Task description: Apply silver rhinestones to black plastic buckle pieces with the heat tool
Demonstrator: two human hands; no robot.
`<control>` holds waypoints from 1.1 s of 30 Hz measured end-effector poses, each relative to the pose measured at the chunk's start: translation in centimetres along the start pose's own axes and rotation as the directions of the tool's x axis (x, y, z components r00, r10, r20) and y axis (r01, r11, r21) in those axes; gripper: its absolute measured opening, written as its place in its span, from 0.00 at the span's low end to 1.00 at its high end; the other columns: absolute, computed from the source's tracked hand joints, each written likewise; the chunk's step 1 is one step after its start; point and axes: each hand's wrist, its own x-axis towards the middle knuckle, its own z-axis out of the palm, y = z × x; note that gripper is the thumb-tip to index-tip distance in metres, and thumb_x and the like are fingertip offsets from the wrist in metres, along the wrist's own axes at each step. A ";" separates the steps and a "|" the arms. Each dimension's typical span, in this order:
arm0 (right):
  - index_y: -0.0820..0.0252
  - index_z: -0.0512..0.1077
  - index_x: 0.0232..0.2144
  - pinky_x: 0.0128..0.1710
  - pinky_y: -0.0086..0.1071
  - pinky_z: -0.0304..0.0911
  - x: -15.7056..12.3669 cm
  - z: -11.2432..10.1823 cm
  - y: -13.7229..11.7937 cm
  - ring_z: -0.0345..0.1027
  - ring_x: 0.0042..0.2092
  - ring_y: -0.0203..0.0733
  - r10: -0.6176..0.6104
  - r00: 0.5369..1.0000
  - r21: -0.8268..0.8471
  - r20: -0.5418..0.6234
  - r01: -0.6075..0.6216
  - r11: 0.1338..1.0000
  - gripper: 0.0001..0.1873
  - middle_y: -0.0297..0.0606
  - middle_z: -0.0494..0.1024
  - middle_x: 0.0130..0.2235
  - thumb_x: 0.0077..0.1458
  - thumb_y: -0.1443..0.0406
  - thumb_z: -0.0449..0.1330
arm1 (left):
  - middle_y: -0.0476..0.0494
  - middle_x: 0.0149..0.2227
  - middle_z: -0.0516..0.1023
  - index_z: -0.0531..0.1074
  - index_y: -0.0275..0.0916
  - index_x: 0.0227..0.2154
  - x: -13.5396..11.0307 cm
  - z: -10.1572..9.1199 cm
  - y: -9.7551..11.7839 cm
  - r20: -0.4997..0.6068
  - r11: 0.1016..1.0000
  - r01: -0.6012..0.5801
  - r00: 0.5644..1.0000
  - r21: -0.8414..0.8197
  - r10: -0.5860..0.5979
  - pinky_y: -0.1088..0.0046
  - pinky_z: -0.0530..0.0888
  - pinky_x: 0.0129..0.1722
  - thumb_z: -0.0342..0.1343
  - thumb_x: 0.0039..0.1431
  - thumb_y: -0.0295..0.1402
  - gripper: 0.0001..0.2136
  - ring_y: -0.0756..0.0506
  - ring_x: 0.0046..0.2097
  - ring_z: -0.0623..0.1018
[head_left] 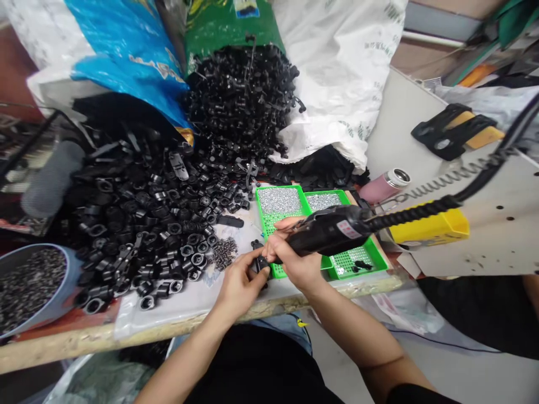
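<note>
My right hand (295, 259) is wrapped round a black electric screwdriver (332, 231), held nearly level with its tip pointing left. A coiled cable and black hose run off from it to the right. My left hand (239, 285) pinches a small black plastic part (261, 262) at the table's front edge, right under the tool's tip. Just behind both hands lies a green perforated tray (357, 264) in two sections, each with a heap of small silver screws (278, 200).
A big heap of black plastic parts (147, 219) covers the table's left and spills from sacks (236, 101) behind. A grey bowl of small dark pieces (29, 286) stands far left. A pink bottle (385, 185) and a yellow box (433, 227) lie right of the tray.
</note>
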 end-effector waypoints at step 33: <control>0.55 0.66 0.35 0.21 0.30 0.66 3.7 -6.1 3.0 0.66 0.18 0.33 -0.080 0.926 -0.145 -0.370 0.028 0.989 0.16 0.20 0.69 0.18 0.51 0.59 0.69 | 0.54 0.18 0.70 0.74 0.36 0.59 1.0 -0.1 -0.4 -0.015 0.996 0.067 0.998 -0.053 -0.068 0.75 0.62 0.24 0.57 0.62 0.42 0.25 0.50 0.21 0.65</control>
